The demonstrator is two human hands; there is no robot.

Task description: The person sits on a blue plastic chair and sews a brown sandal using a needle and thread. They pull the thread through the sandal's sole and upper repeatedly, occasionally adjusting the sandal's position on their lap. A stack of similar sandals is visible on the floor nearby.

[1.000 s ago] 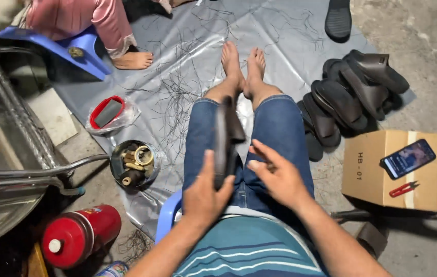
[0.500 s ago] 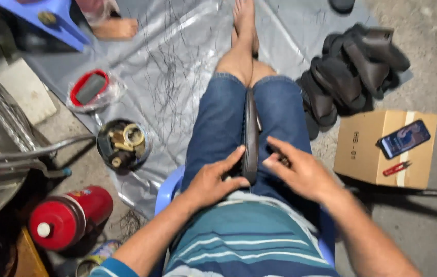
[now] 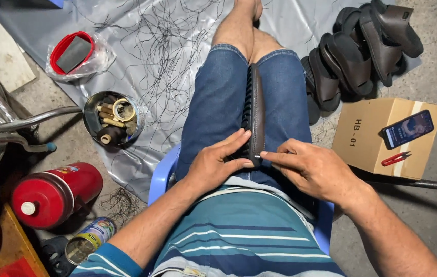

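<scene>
Dark shoe sole [image 3: 255, 110] on edge between the knees, near end pinched by left hand [image 3: 217, 165] and right hand [image 3: 314, 169].

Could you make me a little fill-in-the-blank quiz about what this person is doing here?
1. Both hands, left hand and right hand, pinch a dark sandal sole standing on edge between the ___.
2. The phone lies on a cardboard ___.
3. The round tin sits on the ___ plastic sheet.

Missing words: thighs; box; grey

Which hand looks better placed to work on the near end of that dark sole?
Probably the right hand: its fingertips pinch the near end of the sole, while the left hand wraps that end from the side, steadying it between the thighs.
</scene>
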